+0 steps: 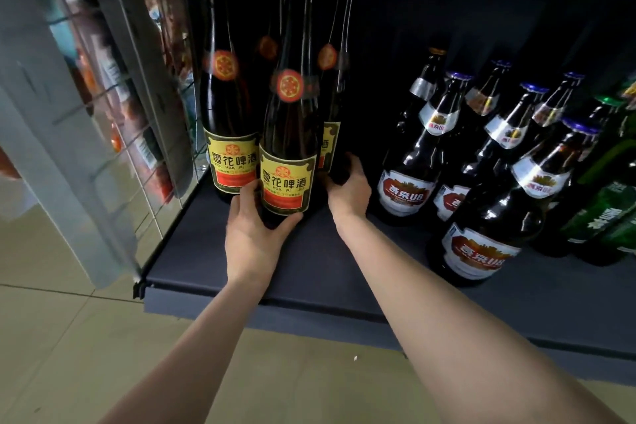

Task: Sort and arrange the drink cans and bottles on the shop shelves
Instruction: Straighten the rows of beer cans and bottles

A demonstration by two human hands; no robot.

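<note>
the front bottle [289,120] is tall and dark, almost black, with a gold cap, a round red-and-gold neck seal and a yellow label carrying black chinese characters above a red band. it stands upright at the left end of the shelf [309,265], a little ahead of its likes. the left hand [253,234] grips its base, thumb curled round the right side under the label and fingers wrapped behind on the left. just behind to the right stands the rear bottle [335,86] of the same kind, with only an edge of its yellow label showing; the right hand [347,189] curls round its lower part, fingers reaching behind the glass. a left bottle [227,96] of the same make stands just beside the front one, by the shelf's end, and a fourth is half hidden behind them.

well apart to the right stand the brown bottles [481,182], in rows with blue caps, silver neck foil and white-and-red labels; the nearest one sits closest to the shelf edge. green bottles [605,213] lean in at the far right, cropped by the frame.

the shelf is a flat dark grey board with a dark back panel and another shelf overhead. a wire rack [137,96] with blurred packets hangs to the left. the floor [69,337] below is pale beige tile.
</note>
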